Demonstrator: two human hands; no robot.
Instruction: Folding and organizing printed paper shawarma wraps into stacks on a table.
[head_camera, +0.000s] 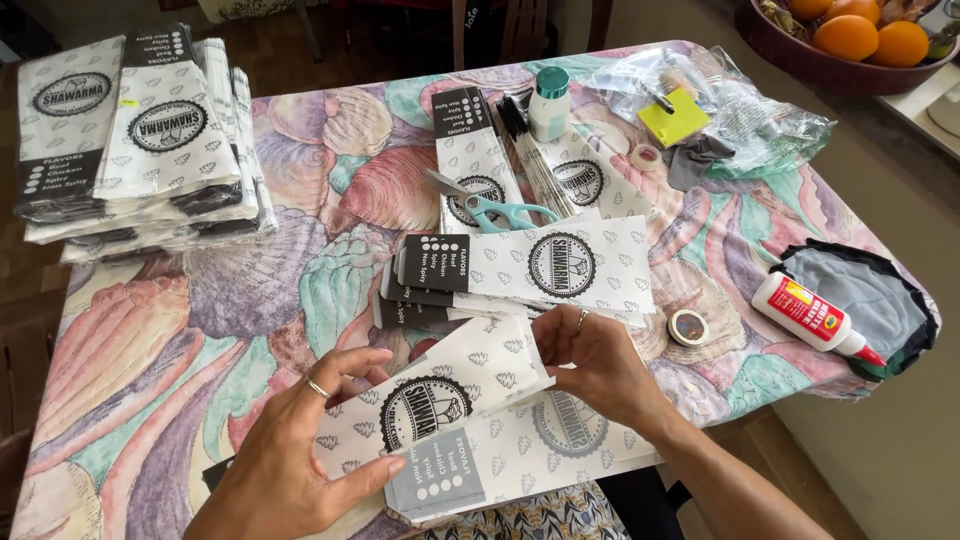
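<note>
Head view: one frame, looking down at a table with a shell-print cloth (230, 330).
Held thing: white paper bag (440, 395) with a round black emblem and small leaf marks, lower centre of frame.
Bag long axis: diagonal, low at lower left, high at centre right; dark printed end points toward the lower edge of frame.
Left hand (290, 450): lower left of frame, ring on one finger, fingers spread over the bag's lower-left end, thumb pinching the near edge. Closed on the bag, not flat.
Right hand (595, 360): centre right, ring visible, fingertips pinched on the bag's upper-right corner.
Which hand is nearer: both touching, one at each end of the axis; the emblem sits between them, a bit closer to the left hand.
Under the bag: more flat bags (560, 445) at the table's near edge, one emblem showing just below the right hand.
Beyond the hands: loose heap of the same bags (540, 270), centre of frame, lying across left to right.
Scissors (490, 205): teal handles, on bags above that heap, well apart from both hands.
Tape roll (688, 327): just right of the right hand, not touching.
Glue bottle (815, 318): right of frame, lying tilted, red tip pointing lower right.
Bag stack (140, 140): upper left, well apart.
</note>
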